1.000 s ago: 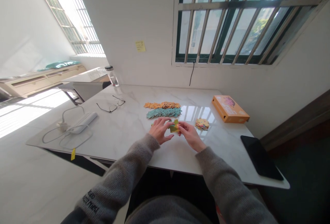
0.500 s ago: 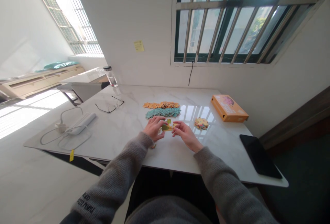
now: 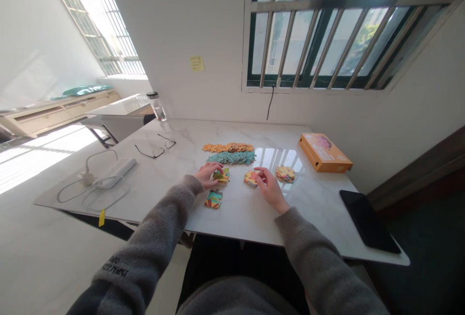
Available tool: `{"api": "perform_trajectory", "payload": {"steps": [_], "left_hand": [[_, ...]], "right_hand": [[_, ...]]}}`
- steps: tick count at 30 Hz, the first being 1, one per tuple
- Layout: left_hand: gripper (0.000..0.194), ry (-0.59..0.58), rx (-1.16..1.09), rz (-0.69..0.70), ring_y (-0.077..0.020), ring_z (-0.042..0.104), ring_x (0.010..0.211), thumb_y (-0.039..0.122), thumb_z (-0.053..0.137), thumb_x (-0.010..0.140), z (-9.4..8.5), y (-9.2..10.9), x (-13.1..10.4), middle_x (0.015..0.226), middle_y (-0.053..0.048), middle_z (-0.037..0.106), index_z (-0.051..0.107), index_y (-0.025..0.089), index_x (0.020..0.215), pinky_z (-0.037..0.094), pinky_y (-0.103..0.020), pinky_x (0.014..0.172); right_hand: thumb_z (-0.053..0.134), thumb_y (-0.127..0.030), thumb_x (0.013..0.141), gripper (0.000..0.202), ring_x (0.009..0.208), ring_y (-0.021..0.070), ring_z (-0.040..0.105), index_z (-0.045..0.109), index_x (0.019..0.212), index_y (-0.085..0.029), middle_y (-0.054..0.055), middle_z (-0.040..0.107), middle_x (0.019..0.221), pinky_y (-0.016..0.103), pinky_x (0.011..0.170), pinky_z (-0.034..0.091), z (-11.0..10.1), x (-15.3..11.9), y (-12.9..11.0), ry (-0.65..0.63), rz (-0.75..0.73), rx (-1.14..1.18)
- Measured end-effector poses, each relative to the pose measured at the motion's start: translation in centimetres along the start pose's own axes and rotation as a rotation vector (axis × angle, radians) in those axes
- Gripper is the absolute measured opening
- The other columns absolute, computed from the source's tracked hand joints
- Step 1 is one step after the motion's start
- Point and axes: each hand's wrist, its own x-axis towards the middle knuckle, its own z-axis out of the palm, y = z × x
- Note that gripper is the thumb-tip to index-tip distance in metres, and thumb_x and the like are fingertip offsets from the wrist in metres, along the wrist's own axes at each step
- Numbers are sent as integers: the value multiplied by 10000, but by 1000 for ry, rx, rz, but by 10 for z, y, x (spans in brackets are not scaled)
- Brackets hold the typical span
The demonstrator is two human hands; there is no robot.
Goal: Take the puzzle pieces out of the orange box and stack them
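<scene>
My left hand [image 3: 208, 175] has its fingers curled round the edge of a small green and yellow group of puzzle pieces [image 3: 223, 176] low over the white table. Opposite it, my right hand [image 3: 268, 185] pinches a yellow puzzle piece [image 3: 250, 178]; whether it is one piece or a small stack I cannot tell. Below my left hand lies another patch of puzzle pieces [image 3: 213, 199], teal, green and red. A loose pile of yellowish puzzle pieces [image 3: 285, 174] sits right of my right hand. Behind both hands stretch a teal row of pieces [image 3: 232, 157] and an orange row [image 3: 228, 147].
An orange box [image 3: 324, 153] and a black tablet [image 3: 368, 220] lie at the right. Eyeglasses [image 3: 159, 150], a clear bottle [image 3: 157, 107] and a white power strip [image 3: 116, 173] with cables are on the left. The table's front edge [image 3: 236, 238] runs close to my body.
My hands have parted. The left moved left with the green and yellow pieces; the right shifted slightly right. The teal and red patch, earlier mostly hidden by my left arm, now shows.
</scene>
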Motion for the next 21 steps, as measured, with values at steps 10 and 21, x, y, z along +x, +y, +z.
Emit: {"api": "perform_trajectory", "payload": {"steps": [10,21], "left_hand": [[330,-34,-25,12,-295,493,1223,154,598,715,7,-11,-2,1334,-71,556,608,220,1038,354,-529,1101],[298,26,-88,21,-296,502,1276,194,634,745,13,-13,-6,1343,-99,552,640,214,1043,365,-499,1126]], "right_hand": [[465,-321,944,290,848,209,594,629,1143,-186,72,652,928,353,790,496,-5,1,3,64,-157,-246],[690,-358,826,321,1047,297,519,671,1115,-218,108,575,1077,445,949,430,-4,-4,20,-24,-139,-791]]}}
